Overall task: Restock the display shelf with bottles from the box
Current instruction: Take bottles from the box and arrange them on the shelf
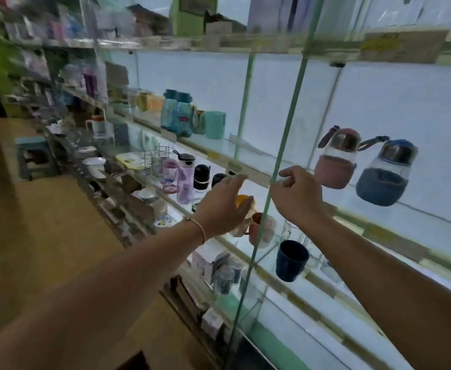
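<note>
**A:** Why are both arms raised with nothing in them?

**B:** My guess is access. The display shelf (213, 153) is fronted by a glass door (290, 118), and its green edge runs down right against the right grip (297, 194). That grip's fingers are curled at the edge. I cannot tell whether they pinch the pane or only touch it. The left grip (223, 206) is released, with its fingers spread, and it hovers just left of the same edge.

**A:** Where are the bottles?

**B:** 2 stand on the tier to the right of the right grip, behind the glass and well apart from it. There is a pink bottle (336, 162), and a blue bottle (386, 180) just beside it on the far side. Both are upright with their strap loops on the side toward the grip. The box is not in view.

**A:** Is there room to work?

**B:** Yes. Between the right grip and the pink bottle the tier is bare. Below that grip sits a navy cup (291, 260), and an orange cup (243, 200) peeks out behind the left grip's fingers. The tight spot is the glass edge between the 2 grips, so I judge the pane has to slide before a bottle can pass.
</note>
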Demonstrator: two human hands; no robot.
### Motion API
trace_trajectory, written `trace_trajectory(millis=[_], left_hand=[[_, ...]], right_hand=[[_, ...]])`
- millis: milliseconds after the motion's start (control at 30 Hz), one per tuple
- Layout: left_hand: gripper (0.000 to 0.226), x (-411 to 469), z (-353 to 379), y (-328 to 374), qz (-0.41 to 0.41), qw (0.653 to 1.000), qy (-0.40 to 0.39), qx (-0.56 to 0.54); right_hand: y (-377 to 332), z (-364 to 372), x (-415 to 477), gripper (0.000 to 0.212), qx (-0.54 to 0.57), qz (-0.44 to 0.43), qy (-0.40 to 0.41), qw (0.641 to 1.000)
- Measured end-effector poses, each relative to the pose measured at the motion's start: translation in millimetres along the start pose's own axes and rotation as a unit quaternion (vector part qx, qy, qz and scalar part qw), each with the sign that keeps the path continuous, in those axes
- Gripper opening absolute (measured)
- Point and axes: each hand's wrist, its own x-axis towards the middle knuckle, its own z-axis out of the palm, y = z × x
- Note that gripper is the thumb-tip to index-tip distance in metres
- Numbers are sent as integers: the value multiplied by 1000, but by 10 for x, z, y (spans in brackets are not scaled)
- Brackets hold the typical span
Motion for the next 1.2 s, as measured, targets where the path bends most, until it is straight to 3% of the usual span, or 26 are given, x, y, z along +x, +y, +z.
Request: trace_trajectory(millis=[200,300,500,667,767,833,1033,1200], left_hand=[[52,-879,-188,-904,-108,994,-28,19],[55,-1343,-170,-1303,-162,985,-55,33],[55,-2231,88,-1850,-302,948,-99,28],[51,-2995,583,-2312,-409,900,-149,24],[37,-3396,889,-2537,-444,887,-126,5],[41,-3647,1098,-2692,-470,876,-108,3],[49,-4668,2036,-3094,-549,824,-140,-21],[47,-5509,2869,-3277,-580,788,-201,-49]], right_hand=[[-43,1002,-470,17,26,49,-112,992],[39,1510,-752,21,25,73,-173,982],[333,2472,-1326,21,-5,94,-304,948],[732,3240,-1796,16,-36,78,-407,909],[990,3670,-2061,28,-43,85,-470,878],[1168,3950,-2259,29,-45,93,-501,859],[1982,4662,-3155,10,-72,123,-549,824],[2736,5041,-3820,12,-86,169,-583,790]])
